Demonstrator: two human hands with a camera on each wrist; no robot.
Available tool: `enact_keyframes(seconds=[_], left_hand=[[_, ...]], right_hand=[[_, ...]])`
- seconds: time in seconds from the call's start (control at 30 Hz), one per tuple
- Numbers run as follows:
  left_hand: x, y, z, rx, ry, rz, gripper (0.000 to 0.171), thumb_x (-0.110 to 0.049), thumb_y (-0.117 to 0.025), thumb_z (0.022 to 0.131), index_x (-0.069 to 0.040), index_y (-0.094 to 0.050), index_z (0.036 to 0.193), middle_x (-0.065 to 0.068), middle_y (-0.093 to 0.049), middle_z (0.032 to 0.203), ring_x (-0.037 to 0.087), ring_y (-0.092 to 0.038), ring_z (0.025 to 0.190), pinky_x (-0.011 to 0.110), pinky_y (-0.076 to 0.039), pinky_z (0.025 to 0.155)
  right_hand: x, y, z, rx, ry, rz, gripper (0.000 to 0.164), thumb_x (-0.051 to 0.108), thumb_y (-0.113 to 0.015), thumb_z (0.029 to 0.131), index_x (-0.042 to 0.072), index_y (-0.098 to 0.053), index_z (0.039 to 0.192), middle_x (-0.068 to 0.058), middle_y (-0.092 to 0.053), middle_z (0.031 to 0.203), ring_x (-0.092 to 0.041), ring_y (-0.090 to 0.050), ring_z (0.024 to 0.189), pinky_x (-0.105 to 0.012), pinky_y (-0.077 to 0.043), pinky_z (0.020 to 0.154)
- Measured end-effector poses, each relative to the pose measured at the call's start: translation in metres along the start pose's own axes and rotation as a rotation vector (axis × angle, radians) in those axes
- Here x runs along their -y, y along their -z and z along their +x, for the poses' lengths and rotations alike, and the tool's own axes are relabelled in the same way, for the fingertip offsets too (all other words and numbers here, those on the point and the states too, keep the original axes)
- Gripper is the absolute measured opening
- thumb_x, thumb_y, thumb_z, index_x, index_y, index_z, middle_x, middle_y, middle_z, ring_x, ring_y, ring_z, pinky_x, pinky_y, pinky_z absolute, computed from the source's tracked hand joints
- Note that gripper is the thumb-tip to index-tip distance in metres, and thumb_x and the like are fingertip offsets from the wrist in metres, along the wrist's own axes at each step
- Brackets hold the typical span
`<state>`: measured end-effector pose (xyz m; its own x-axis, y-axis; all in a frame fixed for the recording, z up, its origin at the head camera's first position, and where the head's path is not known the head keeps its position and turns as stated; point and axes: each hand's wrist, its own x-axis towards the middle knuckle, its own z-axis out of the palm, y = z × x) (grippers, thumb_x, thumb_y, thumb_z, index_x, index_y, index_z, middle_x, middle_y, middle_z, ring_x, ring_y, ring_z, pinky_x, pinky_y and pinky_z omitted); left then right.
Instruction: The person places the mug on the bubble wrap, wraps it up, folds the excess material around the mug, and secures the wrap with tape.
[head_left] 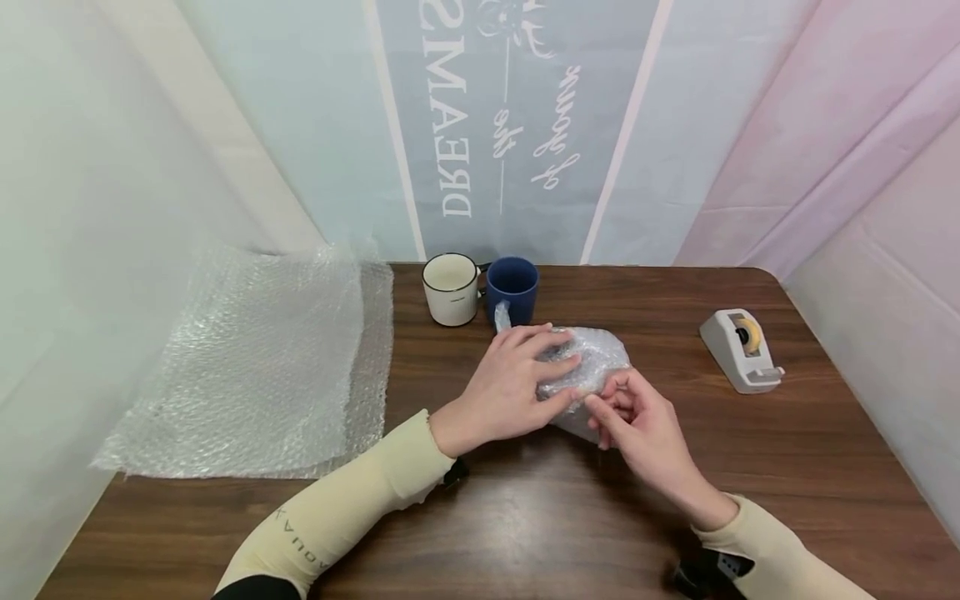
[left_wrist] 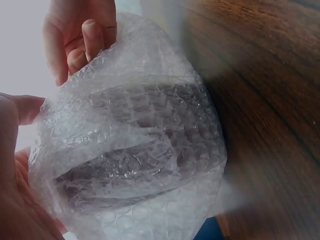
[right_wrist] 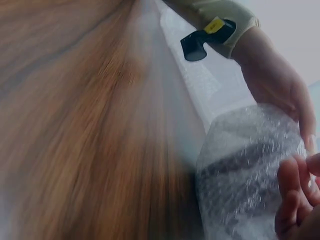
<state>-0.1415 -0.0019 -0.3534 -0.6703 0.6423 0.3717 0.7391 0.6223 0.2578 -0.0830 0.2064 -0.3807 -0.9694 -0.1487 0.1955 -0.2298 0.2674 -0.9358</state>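
Observation:
A bubble-wrapped bundle sits on the table in front of the mugs, with a darker shape showing through its layers in the left wrist view. My left hand lies over its left side, fingers spread and nearly straight, pressing on the wrap. At the near right edge, my right hand has thumb and fingertips together, pinching the bubble wrap. The right fingers are curled close against the bundle in the right wrist view. A loose end of wrap sticks up beyond the left fingers.
A white mug with a dark rim and a blue mug stand behind the bundle. Sheets of bubble wrap are stacked on the left. A white tape dispenser stands on the right of the wooden table.

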Motion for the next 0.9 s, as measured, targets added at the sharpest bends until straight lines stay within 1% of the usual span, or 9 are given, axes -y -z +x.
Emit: enact_keyframes(seconds=[0.1,0.17,0.23,0.33,0.4,0.47,0.57,0.77,0.9], left_hand=[[-0.001,0.0,0.0,0.005,0.01,-0.008,0.04,-0.047,-0.064,0.093,-0.024,-0.071,0.126,0.0,-0.056,0.141,0.024,-0.045,0.131,0.043,-0.034,0.107],[-0.001,0.0,0.0,0.015,0.018,-0.001,0.04,-0.047,-0.064,0.093,-0.025,-0.071,0.126,-0.001,-0.055,0.142,0.023,-0.044,0.131,0.043,-0.035,0.107],[-0.001,0.0,0.001,0.021,0.023,0.005,0.04,-0.048,-0.063,0.094,-0.026,-0.07,0.127,-0.001,-0.054,0.142,0.023,-0.044,0.131,0.043,-0.035,0.107],[0.0,-0.001,0.0,0.027,0.028,0.004,0.041,-0.049,-0.062,0.094,-0.027,-0.069,0.128,-0.002,-0.053,0.143,0.022,-0.043,0.132,0.042,-0.034,0.107],[0.001,-0.001,0.0,0.028,0.028,0.0,0.041,-0.049,-0.061,0.095,-0.027,-0.069,0.128,-0.002,-0.053,0.143,0.022,-0.043,0.132,0.043,-0.034,0.107],[0.001,-0.002,0.0,0.029,0.026,-0.007,0.041,-0.049,-0.062,0.095,-0.027,-0.069,0.128,-0.002,-0.053,0.143,0.022,-0.043,0.131,0.043,-0.034,0.107],[0.001,-0.003,0.0,0.027,0.021,-0.014,0.041,-0.049,-0.062,0.095,-0.027,-0.069,0.128,-0.002,-0.053,0.143,0.022,-0.043,0.132,0.043,-0.034,0.107],[0.0,-0.005,-0.001,0.016,0.027,-0.027,0.041,-0.048,-0.063,0.094,-0.026,-0.07,0.128,-0.002,-0.053,0.143,0.022,-0.041,0.134,0.043,-0.033,0.107],[0.0,-0.005,0.0,0.012,0.033,-0.012,0.04,-0.047,-0.064,0.093,-0.027,-0.07,0.127,-0.002,-0.053,0.143,0.022,-0.041,0.134,0.043,-0.034,0.106]], right_hand=[[-0.001,0.006,-0.001,0.049,0.007,0.009,0.014,-0.001,-0.063,0.096,0.001,-0.049,0.099,-0.013,-0.069,0.073,-0.022,-0.057,0.046,-0.035,-0.049,0.044],[0.0,0.01,0.0,0.082,-0.002,-0.013,0.013,-0.001,-0.063,0.096,0.0,-0.05,0.099,-0.013,-0.071,0.076,-0.021,-0.058,0.047,-0.035,-0.049,0.044],[0.003,0.015,0.002,0.111,-0.039,-0.034,0.013,0.001,-0.063,0.096,0.001,-0.051,0.099,-0.011,-0.072,0.078,-0.021,-0.06,0.048,-0.035,-0.051,0.045],[0.006,0.02,0.007,0.134,-0.125,-0.097,0.014,0.009,-0.067,0.096,0.004,-0.054,0.096,-0.007,-0.073,0.078,-0.022,-0.062,0.049,-0.033,-0.049,0.044],[0.008,0.022,0.009,0.135,-0.167,-0.147,0.016,0.015,-0.07,0.094,0.007,-0.056,0.094,-0.003,-0.074,0.076,-0.022,-0.063,0.05,-0.03,-0.047,0.043],[0.008,0.023,0.011,0.119,-0.176,-0.215,0.018,0.019,-0.073,0.092,0.01,-0.058,0.091,0.001,-0.073,0.072,-0.02,-0.063,0.049,-0.029,-0.043,0.041],[0.006,0.024,0.012,0.084,-0.138,-0.298,0.018,0.022,-0.076,0.09,0.013,-0.06,0.087,0.006,-0.069,0.065,-0.017,-0.062,0.048,-0.028,-0.041,0.039],[-0.004,0.025,0.014,0.002,0.003,-0.467,0.025,0.026,-0.081,0.085,0.02,-0.06,0.074,0.013,-0.058,0.054,-0.008,-0.054,0.045,-0.024,-0.04,0.04],[-0.009,0.026,0.017,-0.006,0.041,-0.508,0.029,0.029,-0.081,0.085,0.022,-0.058,0.07,0.015,-0.054,0.052,-0.006,-0.051,0.045,-0.023,-0.038,0.041]])
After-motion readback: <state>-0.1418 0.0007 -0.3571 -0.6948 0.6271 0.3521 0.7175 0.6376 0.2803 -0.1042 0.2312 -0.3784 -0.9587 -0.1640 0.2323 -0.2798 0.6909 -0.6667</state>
